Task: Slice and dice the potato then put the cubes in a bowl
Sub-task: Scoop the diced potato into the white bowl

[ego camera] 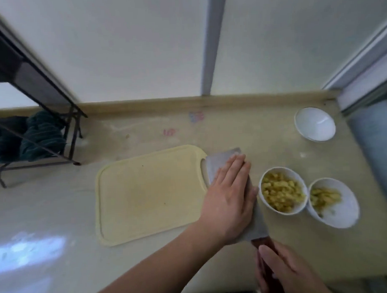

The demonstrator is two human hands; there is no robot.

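- The right hand (pixel 287 272) wraps the cleaver's (pixel 224 165) dark wooden handle (pixel 265 251), keeping the blade flat beside the cutting board (pixel 150 196).
- The left hand (pixel 229 202) lies with straight fingers pressed on the blade, probably to steady it or wipe off clinging bits (none visible).
- The potato cubes (pixel 282 191), small and yellow, fill the nearest white bowl (pixel 280 210); a second bowl (pixel 342 215) holds fewer pieces.
- A third bowl (pixel 314 124) sits well apart, near the wall.
- The board carries no potato, so dicing looks finished.
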